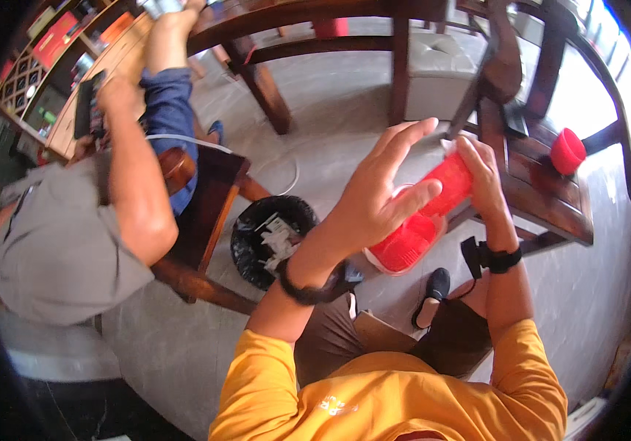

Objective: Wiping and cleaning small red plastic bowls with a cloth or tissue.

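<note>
My right hand (483, 173) is closed around a bright red, cup-like piece (449, 185), with something small and whitish at its upper end. To its left is my left hand (383, 192), fingers spread; the thumb passes in front of the red piece, and I cannot tell if it touches. Under both hands sits a clear-rimmed container (401, 263) with a ribbed red interior, partly hidden by my left hand. What supports it is hard to make out. A red cup (567, 152) rests on the wooden chair to the right.
A black-lined bin (242, 246) with white scraps stands left of my hands. The wooden chair (550, 195) is at right, and a dark wooden table (308, 50) ahead. At left, a person in grey (73, 235) sits on another wooden chair. A white cable (295, 176) curves across the floor.
</note>
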The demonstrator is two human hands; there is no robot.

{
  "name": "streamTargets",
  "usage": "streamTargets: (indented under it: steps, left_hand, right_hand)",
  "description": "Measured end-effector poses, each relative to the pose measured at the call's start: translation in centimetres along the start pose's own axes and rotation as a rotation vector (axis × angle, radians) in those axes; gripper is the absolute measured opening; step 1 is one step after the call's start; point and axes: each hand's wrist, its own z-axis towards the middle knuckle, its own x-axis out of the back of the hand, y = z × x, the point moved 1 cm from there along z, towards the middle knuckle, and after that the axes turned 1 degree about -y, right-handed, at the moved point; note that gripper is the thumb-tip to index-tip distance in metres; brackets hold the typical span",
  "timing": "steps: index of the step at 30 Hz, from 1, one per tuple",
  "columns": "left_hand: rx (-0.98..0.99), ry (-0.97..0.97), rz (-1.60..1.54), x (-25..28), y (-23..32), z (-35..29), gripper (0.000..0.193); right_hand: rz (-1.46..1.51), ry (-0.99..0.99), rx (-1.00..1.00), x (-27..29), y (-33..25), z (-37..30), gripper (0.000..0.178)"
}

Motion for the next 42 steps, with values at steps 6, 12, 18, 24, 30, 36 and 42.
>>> streamTargets:
  steps: [6,12,18,24,30,36,42]
  left_hand:
    - [0.342,-0.195,-0.296,-2.3,-6.3,-1.9,0.043]
    - [0.540,-0.377,-0.683,-4.4,-7.1,-3.2,0.030]
    - [0.553,-0.408,-0.586,-5.0,-8.2,-3.9,0.033]
    - [0.601,-0.416,-0.564,-4.8,-9.0,-4.2,0.033]
    - [0.499,-0.232,-0.505,-5.2,-10.0,-4.4,0.026]
    - [0.405,-0.121,-0.383,-5.2,-11.1,-4.2,0.024]
    - [0.284,-0.138,-0.227,-5.9,-9.4,-4.5,0.027]
  right_hand:
    - [-0.242,-0.140,0.108,-0.2,-0.1,0.1,0.037]
    - [-0.374,-0.220,0.113,-0.3,0.3,0.0,0.039]
    - [-0.508,-0.304,0.143,-1.1,0.7,0.1,0.032]
    - [-0.539,-0.363,0.199,-2.2,0.5,0.1,0.029]
    - [-0.473,-0.122,0.374,-4.3,0.8,0.1,0.029]
    - [-0.732,-0.136,0.584,-5.0,2.0,0.0,0.031]
    - [-0.163,-0.105,0.135,-2.8,2.1,1.0,0.037]
